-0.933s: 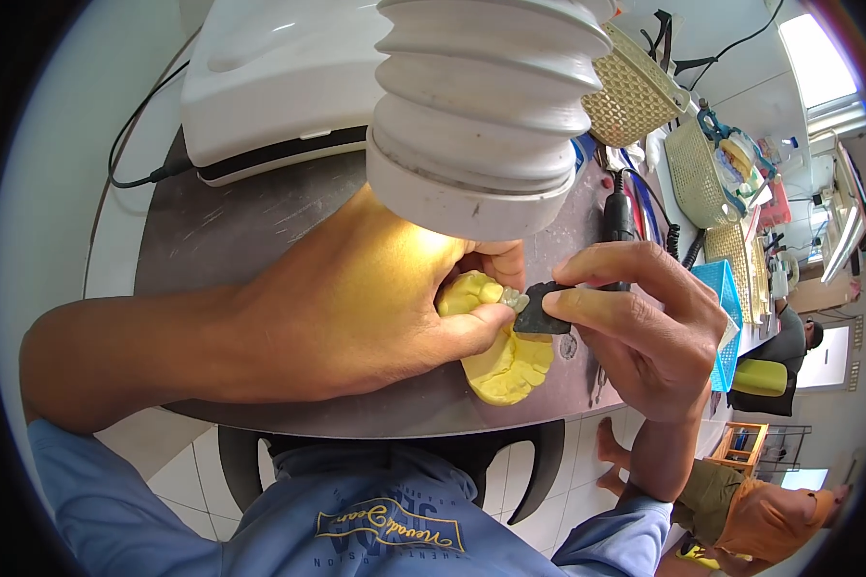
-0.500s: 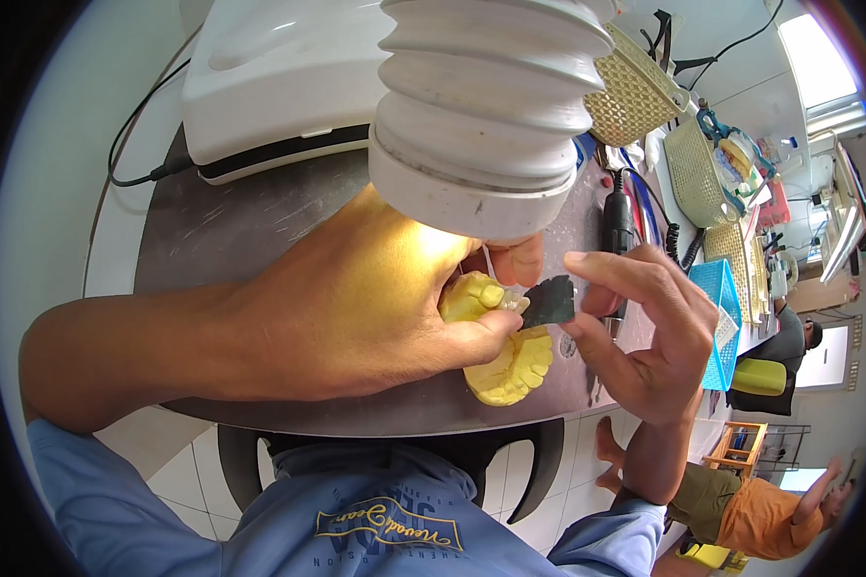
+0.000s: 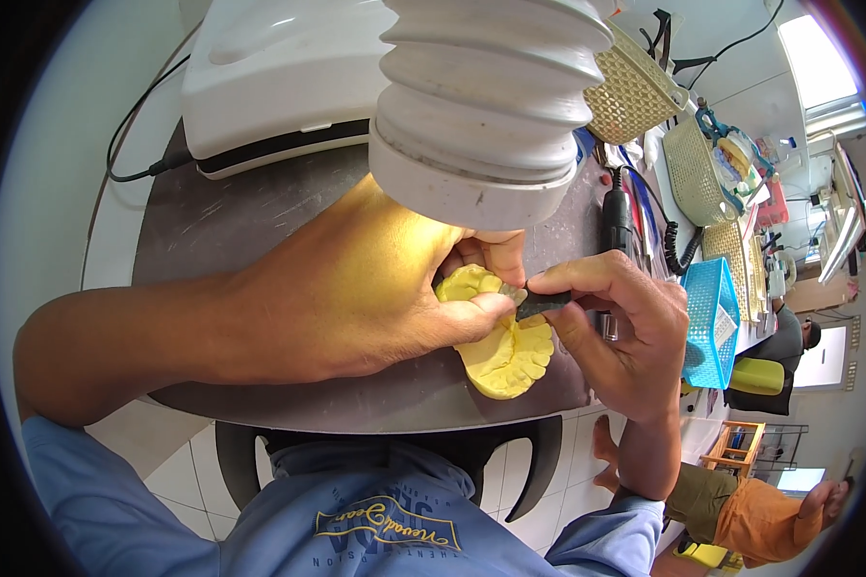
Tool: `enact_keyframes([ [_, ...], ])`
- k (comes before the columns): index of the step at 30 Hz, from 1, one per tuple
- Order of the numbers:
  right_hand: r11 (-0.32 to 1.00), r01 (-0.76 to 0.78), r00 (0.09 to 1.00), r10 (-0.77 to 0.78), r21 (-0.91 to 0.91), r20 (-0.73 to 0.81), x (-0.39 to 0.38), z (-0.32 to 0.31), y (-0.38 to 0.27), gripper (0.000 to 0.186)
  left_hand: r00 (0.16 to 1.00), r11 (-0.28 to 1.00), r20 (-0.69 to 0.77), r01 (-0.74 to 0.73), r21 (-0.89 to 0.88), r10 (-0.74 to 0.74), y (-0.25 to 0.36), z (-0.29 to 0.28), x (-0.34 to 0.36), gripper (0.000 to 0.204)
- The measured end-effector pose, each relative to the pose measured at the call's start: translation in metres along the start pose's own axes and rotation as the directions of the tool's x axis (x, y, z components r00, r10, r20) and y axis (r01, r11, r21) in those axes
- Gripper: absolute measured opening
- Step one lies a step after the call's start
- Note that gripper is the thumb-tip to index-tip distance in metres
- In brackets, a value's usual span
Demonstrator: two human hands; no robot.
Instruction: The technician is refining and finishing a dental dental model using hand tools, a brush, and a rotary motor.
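My left hand (image 3: 356, 298): grip closed on yellow dental cast (image 3: 502, 346), held just above the dark counter (image 3: 260, 212) edge; my right hand (image 3: 621, 337): fingers pinched on small dark blade (image 3: 539, 302), tip touching the cast; white ribbed hose (image 3: 491, 96) overhead; white machine (image 3: 269, 77) behind; blue basket (image 3: 710, 322) at right.

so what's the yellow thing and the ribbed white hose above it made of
The yellow cast, held in the left hand, looks like matte dental stone or plaster: opaque, chalky, no shine, with moulded tooth-like ridges. The ribbed white hose looks like smooth, slightly glossy plastic, judging by its even corrugations and soft highlights.
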State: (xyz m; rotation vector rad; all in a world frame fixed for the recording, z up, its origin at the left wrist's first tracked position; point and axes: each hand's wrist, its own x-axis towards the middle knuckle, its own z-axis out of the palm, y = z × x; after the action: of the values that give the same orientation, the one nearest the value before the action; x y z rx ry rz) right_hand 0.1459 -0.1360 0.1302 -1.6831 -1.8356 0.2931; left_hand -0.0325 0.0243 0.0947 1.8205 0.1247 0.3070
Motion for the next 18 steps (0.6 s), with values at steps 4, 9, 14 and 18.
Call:
enact_keyframes([
  [4, 0.998, -0.016, 1.000, 0.017, -0.066, 0.010, 0.000, -0.003, -0.006, 0.017, 0.998, 0.998, 0.006, -0.059, -0.028, 0.059, -0.004, 0.000, 0.001, 0.016],
  [9, 0.993, -0.001, 1.000, 0.000, -0.115, -0.008, -0.001, 0.001, -0.006, 0.015, 0.999, 0.999, 0.020, -0.027, -0.022, 0.027, -0.003, -0.001, 0.001, 0.017],
  [14, 0.992, 0.020, 0.998, -0.026, -0.123, -0.053, -0.004, 0.005, -0.002, 0.014, 0.999, 1.000, 0.032, 0.006, -0.007, -0.005, -0.002, -0.001, 0.001, 0.016],
  [18, 0.994, 0.031, 0.996, -0.039, -0.100, -0.077, -0.005, 0.010, 0.002, 0.014, 0.999, 0.999, 0.005, -0.049, 0.021, 0.049, -0.004, 0.000, 0.001, 0.016],
])
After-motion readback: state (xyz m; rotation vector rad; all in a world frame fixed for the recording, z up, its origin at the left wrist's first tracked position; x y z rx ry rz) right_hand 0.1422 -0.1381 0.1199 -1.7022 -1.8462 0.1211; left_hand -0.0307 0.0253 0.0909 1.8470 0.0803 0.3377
